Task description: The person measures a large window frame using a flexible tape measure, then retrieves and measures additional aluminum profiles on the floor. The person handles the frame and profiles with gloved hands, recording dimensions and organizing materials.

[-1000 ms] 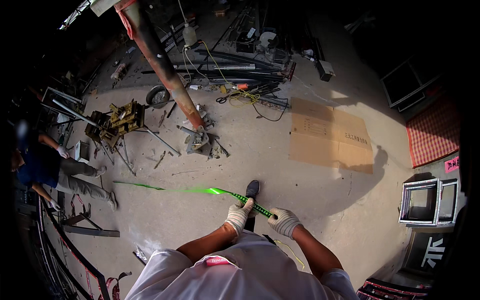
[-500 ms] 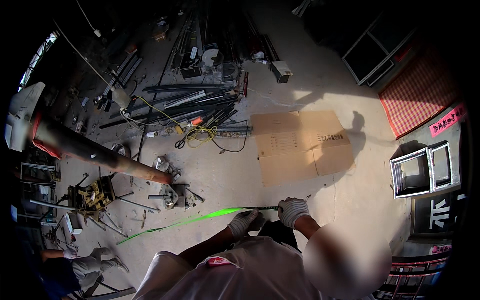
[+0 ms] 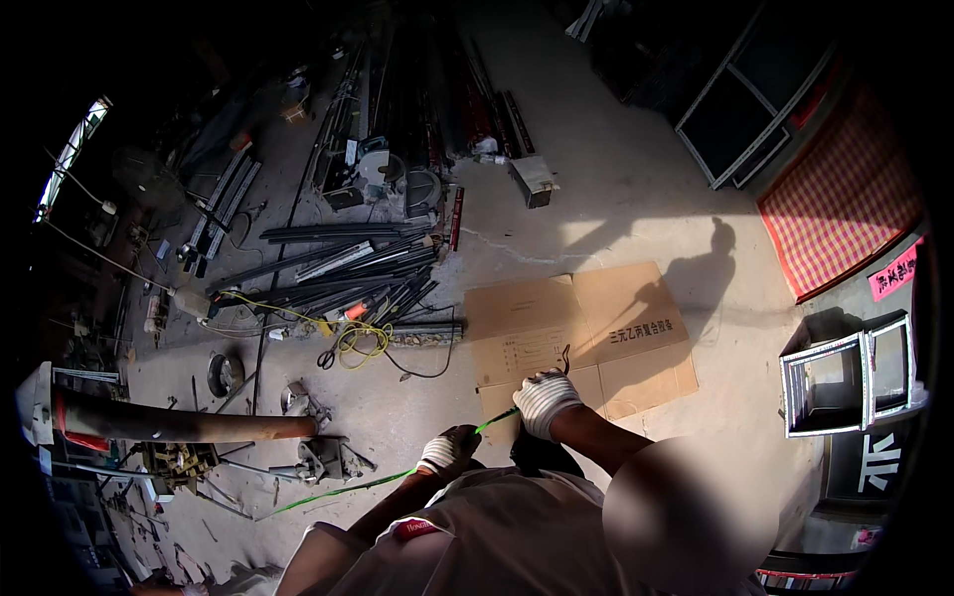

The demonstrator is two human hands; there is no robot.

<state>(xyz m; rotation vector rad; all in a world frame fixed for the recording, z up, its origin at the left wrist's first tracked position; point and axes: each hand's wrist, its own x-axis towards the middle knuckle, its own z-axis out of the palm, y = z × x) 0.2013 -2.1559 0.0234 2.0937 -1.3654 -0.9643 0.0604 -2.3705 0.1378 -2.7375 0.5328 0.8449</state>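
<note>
Both my hands wear white knit gloves and grip a long thin green rod (image 3: 348, 487). My left hand (image 3: 447, 452) holds it low, near my chest. My right hand (image 3: 545, 399) holds its upper end over the edge of a flattened cardboard sheet (image 3: 586, 333). A dark curved tip of the rod sticks up above my right glove. The rod slants down to the left, and its far end lies near the floor by a metal clamp tool (image 3: 328, 459).
A rusty brown pipe (image 3: 179, 424) lies at the left. Bundles of dark metal bars (image 3: 338, 268) and a yellow cord (image 3: 363, 338) lie on the concrete floor. White window frames (image 3: 855, 372) stand at the right, next to a red chequered mat (image 3: 845, 199).
My view has swung right and up, so the cardboard now sits directly ahead. My hands keep their hold on the green rod, and my right hand has risen over the cardboard's edge.
</note>
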